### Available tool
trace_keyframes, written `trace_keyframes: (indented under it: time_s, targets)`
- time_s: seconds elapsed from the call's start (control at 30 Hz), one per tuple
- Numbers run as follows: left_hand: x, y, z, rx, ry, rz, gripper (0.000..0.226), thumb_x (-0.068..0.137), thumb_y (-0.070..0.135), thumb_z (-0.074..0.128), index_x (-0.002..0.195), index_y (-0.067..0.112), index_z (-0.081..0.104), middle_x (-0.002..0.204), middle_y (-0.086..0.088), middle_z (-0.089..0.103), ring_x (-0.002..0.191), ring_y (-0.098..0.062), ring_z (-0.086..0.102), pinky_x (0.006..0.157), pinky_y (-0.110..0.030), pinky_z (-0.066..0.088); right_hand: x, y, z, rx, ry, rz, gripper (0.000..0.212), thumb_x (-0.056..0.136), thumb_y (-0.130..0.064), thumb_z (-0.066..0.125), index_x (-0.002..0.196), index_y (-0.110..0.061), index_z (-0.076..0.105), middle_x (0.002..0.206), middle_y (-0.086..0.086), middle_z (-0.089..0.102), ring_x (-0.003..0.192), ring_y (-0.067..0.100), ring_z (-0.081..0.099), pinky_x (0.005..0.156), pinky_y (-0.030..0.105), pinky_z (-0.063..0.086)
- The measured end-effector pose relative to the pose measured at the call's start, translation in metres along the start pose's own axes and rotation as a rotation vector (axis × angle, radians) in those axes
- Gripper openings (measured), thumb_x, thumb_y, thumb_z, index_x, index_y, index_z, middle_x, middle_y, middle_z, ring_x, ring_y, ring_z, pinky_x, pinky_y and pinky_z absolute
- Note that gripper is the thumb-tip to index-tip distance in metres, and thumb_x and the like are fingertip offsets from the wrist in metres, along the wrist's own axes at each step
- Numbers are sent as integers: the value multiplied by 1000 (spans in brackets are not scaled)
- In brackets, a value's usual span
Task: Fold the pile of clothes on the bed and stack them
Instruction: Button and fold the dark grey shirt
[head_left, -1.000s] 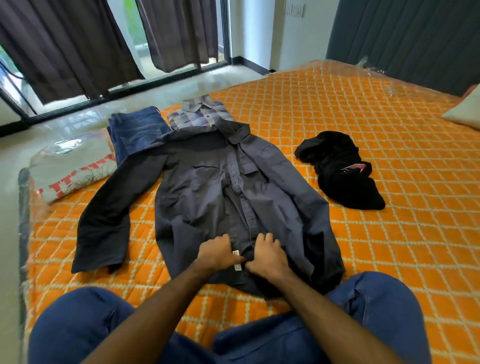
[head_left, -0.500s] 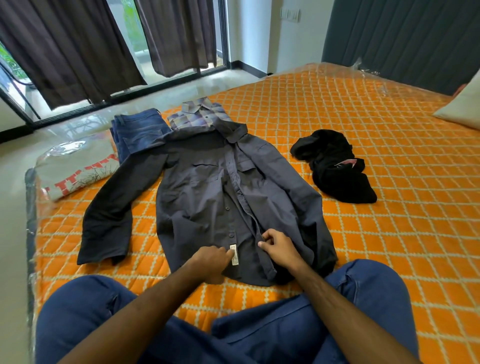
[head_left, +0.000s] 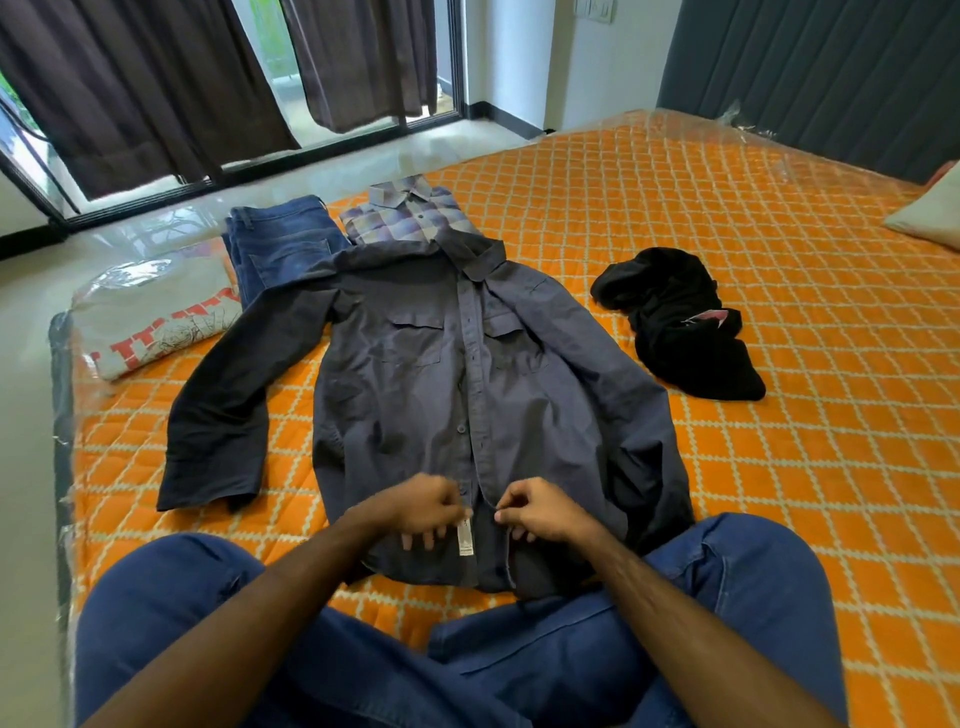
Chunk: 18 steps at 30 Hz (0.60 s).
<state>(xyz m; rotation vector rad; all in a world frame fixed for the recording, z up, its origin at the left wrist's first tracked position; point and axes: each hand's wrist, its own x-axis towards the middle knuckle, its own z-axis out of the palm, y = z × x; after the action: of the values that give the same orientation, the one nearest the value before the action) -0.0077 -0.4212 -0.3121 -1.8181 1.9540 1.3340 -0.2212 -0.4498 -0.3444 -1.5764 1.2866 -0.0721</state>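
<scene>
Buttoning the grey shirt (head_left: 415, 395) looks like the step in hand: it lies face up on the bed (head_left: 779, 291), one sleeve spread out. The left hand (head_left: 423, 506) pinches the button edge near the hem, the right hand (head_left: 537, 512) pinches the facing edge. Next, I judge, closing that low button, then folding; jeans (head_left: 283, 244) and checked shirt (head_left: 410, 218) lie folded beyond, black garment (head_left: 675, 322) unfolded

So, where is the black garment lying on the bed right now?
In the head view, the black garment lies crumpled on the orange bedspread, on the person's right, just beyond the spread grey shirt and apart from it.
</scene>
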Motion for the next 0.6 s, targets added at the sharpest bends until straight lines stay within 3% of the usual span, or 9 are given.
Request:
trace_keyframes:
  time_s: [0.07,0.1,0.23,0.37,0.5,0.6]
  targets:
    - [8,-4,2,-24,294,10,18,100,32,59,101,15,55,93,-8,71,70,-19,72,45,-23,52,2,-4,-2,-21,7,14,17,92,-6,67,84,-21,66,75,3,69,61,10,64,56,25,55]
    - [12,-4,4,-66,356,-8,16,99,29,61,101,16,52,92,-7,69,68,-19,72,43,-27,53,3,-5,-3,-24,41,14,20,89,-1,66,84,-20,65,74,1,68,60,9,63,54,24,54]
    - [25,-6,14,-167,377,-85,25,94,32,69,99,19,47,86,-6,67,61,-20,71,40,-31,54,3,0,-5,-7,21,29,27,86,9,63,93,-17,61,82,4,64,71,13,63,57,30,55]
    - [31,-12,20,-179,431,-95,34,87,41,77,92,22,48,78,-3,68,54,-17,68,40,-31,53,-3,1,-4,173,-9,109,28,89,13,51,91,-14,57,77,6,56,68,15,58,47,23,48]
    - [34,-14,24,-123,484,-132,34,83,48,78,88,25,53,76,4,67,60,-14,67,50,-33,56,4,-3,-3,153,106,131,26,92,-3,51,70,-17,51,65,0,50,61,13,47,53,25,38]
    - [37,-15,29,-130,537,-158,30,81,49,79,85,28,57,78,11,64,70,-12,65,63,-34,58,12,4,5,44,202,80,27,94,-27,64,68,-19,59,66,-5,59,67,9,54,63,27,40]
